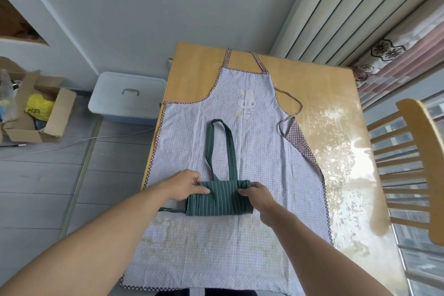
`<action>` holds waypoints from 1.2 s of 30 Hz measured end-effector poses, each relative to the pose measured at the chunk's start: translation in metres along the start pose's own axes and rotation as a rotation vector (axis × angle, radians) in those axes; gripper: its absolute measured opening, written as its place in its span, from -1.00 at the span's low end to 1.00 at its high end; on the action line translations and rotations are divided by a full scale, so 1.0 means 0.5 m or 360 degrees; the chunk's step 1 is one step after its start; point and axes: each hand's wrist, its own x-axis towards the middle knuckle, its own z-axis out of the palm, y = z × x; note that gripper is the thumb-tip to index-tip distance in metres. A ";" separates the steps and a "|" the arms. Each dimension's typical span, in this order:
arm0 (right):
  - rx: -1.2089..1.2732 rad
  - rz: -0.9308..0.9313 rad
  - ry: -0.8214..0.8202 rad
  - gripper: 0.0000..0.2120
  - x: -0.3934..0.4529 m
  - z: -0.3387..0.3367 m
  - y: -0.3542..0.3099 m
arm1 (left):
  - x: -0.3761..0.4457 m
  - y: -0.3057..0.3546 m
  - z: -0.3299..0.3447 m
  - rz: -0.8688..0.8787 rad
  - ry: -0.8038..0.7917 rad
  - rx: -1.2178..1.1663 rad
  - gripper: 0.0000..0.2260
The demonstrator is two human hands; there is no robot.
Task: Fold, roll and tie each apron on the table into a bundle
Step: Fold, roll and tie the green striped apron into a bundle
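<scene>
Rolling is underway: my left hand [186, 186] and right hand [255, 196] each grip an end of the green striped apron [218, 202] atop the checked apron [240, 142] on the desk [336, 127], neck strap [222, 146] ahead for tying, I judge.

A home room: wooden table [341, 151], slatted chair [408, 163], floral curtains [389, 60], plastic storage box [127, 98].

Wooden table [336, 127], glossy top with glare on the right side. Pale blue checked apron [240, 146] spread flat directly on it, neck straps toward the far edge, one tie string [292, 101] looping on bare wood.
</scene>
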 end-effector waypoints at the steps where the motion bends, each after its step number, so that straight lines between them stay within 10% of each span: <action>1: 0.0039 0.0027 -0.0019 -0.72 0.002 -0.002 0.004 | -0.001 -0.006 0.009 0.0009 0.0042 -0.0052 -0.61; 9: 0.0319 -0.0147 -0.0177 -0.87 -0.059 -0.025 -0.027 | -0.061 0.022 0.040 -0.0146 -0.0149 -0.0728 -0.62; 14: 0.0037 -0.0454 -0.0366 -0.83 -0.125 -0.051 -0.111 | -0.103 0.076 -0.007 -0.0228 -0.0444 -0.1138 0.05; 18: -0.0171 -0.0577 -0.0527 -0.82 -0.192 -0.055 -0.189 | -0.151 0.141 -0.010 -0.0157 -0.0760 -0.1059 -0.26; 25: -0.0284 -0.0660 -0.0122 -0.86 -0.255 -0.052 -0.229 | -0.200 0.230 -0.004 0.0138 -0.0165 -0.1264 -0.61; 30: 0.0241 -0.0787 0.0694 -0.30 -0.320 -0.003 -0.170 | -0.210 0.261 0.002 0.0342 0.0225 -0.1250 -0.66; 36: 0.0430 -0.0796 0.0666 -0.57 -0.369 0.020 -0.109 | -0.222 0.306 0.015 0.0322 0.0355 -0.1146 -0.63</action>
